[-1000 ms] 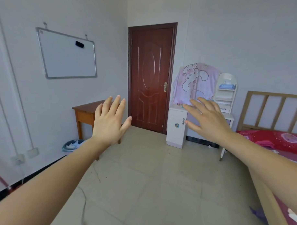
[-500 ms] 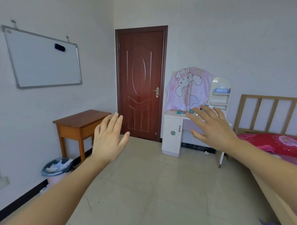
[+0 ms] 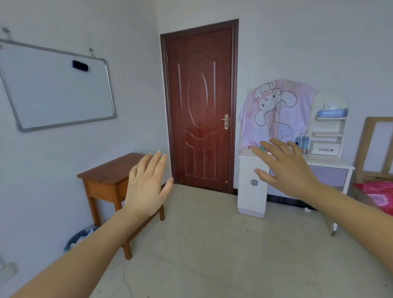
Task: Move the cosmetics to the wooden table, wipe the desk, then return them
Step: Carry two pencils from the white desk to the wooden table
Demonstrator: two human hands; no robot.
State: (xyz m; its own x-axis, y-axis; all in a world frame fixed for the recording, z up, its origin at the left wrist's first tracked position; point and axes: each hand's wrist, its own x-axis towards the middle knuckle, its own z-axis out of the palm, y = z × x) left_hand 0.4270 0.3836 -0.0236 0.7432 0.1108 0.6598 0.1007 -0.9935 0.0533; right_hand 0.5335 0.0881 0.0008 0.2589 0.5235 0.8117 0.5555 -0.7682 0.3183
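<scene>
I have both arms stretched out ahead of me with nothing in either hand. My left hand [image 3: 148, 186] sits at about 8 o'clock in my view, back towards me, fingers straight and close together, thumb out to the side. My right hand [image 3: 285, 170] is at about 4 o'clock, fingers spread and relaxed, grasping nothing.

The small orange-brown wooden table [image 3: 107, 174] stands at 9 o'clock against the left wall, partly behind my left hand. The white dressing desk with a lilac drawer [image 3: 325, 161] is at 3 o'clock. A pink cartoon-rabbit blanket [image 3: 276, 112] hangs over its upper part. The cosmetics [image 3: 302, 143] are on that desk top: I can make out a pale blue bottle and some small items, too blurred to name, partly hidden by my right fingers.

A dark red panelled door [image 3: 200, 108] is at 12 o'clock, and a metal-framed whiteboard [image 3: 55, 87] at 10 o'clock. A blue waste bin [image 3: 80, 237] sits just beside the table at 8 o'clock.
</scene>
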